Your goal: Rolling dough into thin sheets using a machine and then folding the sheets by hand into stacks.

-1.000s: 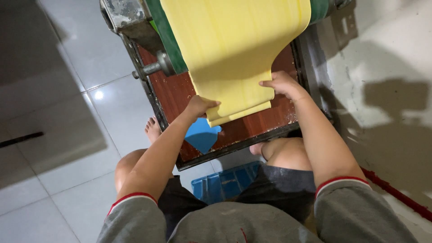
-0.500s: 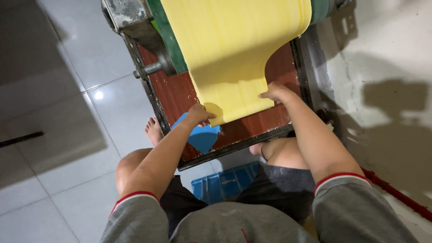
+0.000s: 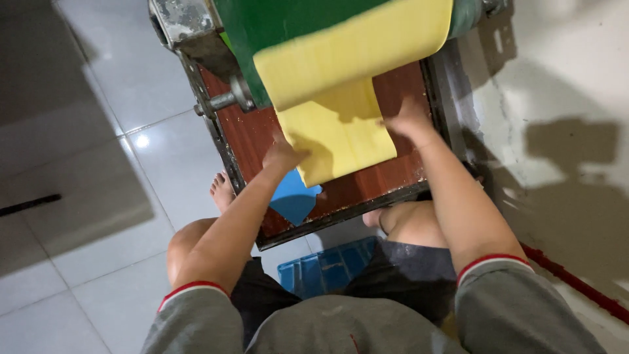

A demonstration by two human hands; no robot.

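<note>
- Looking down from the head camera, I see pale floor tiles (image 3: 98, 196) on the far left, with a bare foot (image 3: 221, 190) just beside the machine's frame.
- Next comes a metal shaft (image 3: 219, 101) sticking out of the machine's left side, beneath a green belt (image 3: 275, 26).
- My left hand (image 3: 283, 156) rests on the reddish-brown desk (image 3: 246, 137), pressing the left edge of the yellow sheet (image 3: 341, 134); its fingers are curled onto that edge, though I cannot tell whether they pinch it or only press.
- A blue plastic piece (image 3: 293, 200) lies on the desk just below that hand, partly tucked under the sheet's lower corner.
- The yellow sheet hangs down off the belt and folds onto the desk between both hands.
- My right hand (image 3: 407, 121) touches the sheet's right edge, fingers laid flat and spread, blurred.
- Below, a blue crate (image 3: 324, 269) sits on the floor between my knees.
- At far right, a red strip (image 3: 570, 278) runs along the pale wall.
</note>
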